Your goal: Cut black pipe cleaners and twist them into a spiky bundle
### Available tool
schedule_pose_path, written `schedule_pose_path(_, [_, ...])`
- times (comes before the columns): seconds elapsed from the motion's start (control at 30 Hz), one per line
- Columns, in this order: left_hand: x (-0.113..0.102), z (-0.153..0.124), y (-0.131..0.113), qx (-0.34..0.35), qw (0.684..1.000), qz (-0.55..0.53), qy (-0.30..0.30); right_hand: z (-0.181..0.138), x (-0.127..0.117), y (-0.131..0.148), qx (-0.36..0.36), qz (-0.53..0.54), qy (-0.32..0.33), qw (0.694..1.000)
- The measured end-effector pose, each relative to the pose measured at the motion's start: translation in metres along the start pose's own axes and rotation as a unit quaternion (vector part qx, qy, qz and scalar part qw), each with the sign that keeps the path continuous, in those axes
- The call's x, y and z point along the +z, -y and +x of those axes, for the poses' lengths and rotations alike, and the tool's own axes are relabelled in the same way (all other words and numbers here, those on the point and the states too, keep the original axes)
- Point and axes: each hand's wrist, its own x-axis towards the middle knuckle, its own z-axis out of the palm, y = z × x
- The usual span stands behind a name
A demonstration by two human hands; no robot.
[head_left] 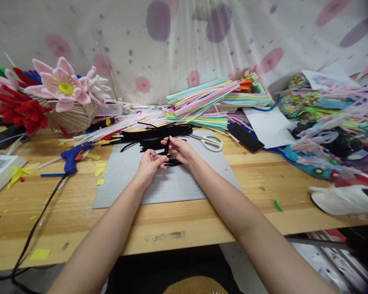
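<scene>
Between my two hands a short black pipe cleaner piece (167,147) is held nearly upright. My left hand (151,165) pinches its lower end with thumb and forefinger. At its upper end, the fingers of my right hand (179,150) are closed on it. Beneath and behind my hands lies a pile of black pipe cleaners (155,133) on a grey cutting mat (122,183). Scissors with white handles (211,143) rest on the mat, just right of that pile.
A blue glue gun (72,157) with a trailing black cord lies left of the mat. Fuzzy flowers (64,86) stand at the back left. Pastel pipe cleaner bundles (202,98) and a black phone (245,136) are behind. A white shoe-like object (343,199) sits at the right edge.
</scene>
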Motion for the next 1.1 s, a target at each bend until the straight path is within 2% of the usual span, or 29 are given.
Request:
schedule_pose_path(0.3, [0.003,0.000,-0.001,0.002,1.000,0.008,0.023,-0.003,0.006,0.006,-0.001,-0.001,-0.049,0.999])
schedule_pose_path(0.6, [0.004,0.000,-0.003,0.025,0.997,0.033,0.069,-0.005,0.011,0.003,-0.036,-0.020,-0.086,0.995])
schedule_pose_path(0.7, [0.000,0.003,-0.004,0.040,0.997,0.045,0.056,-0.003,0.007,0.005,-0.040,-0.027,-0.080,0.996])
schedule_pose_path(0.8, [-0.009,0.007,-0.005,0.068,0.995,0.070,-0.013,-0.005,-0.006,0.016,-0.037,-0.100,-0.011,0.994])
schedule_pose_path(0.9, [-0.021,0.012,-0.004,0.111,0.984,0.118,-0.075,-0.010,-0.027,0.032,-0.056,-0.239,0.066,0.967])
schedule_pose_path(0.93, [-0.025,0.014,-0.004,0.124,0.979,0.142,-0.074,-0.011,-0.034,0.036,-0.053,-0.288,0.081,0.953])
schedule_pose_path(1.0, [-0.031,0.015,-0.003,0.143,0.966,0.213,-0.035,-0.012,-0.045,0.043,-0.049,-0.359,0.086,0.928])
schedule_pose_path(1.1, [-0.033,0.014,-0.004,0.135,0.927,0.346,0.051,-0.007,-0.053,0.040,-0.088,-0.434,0.015,0.896])
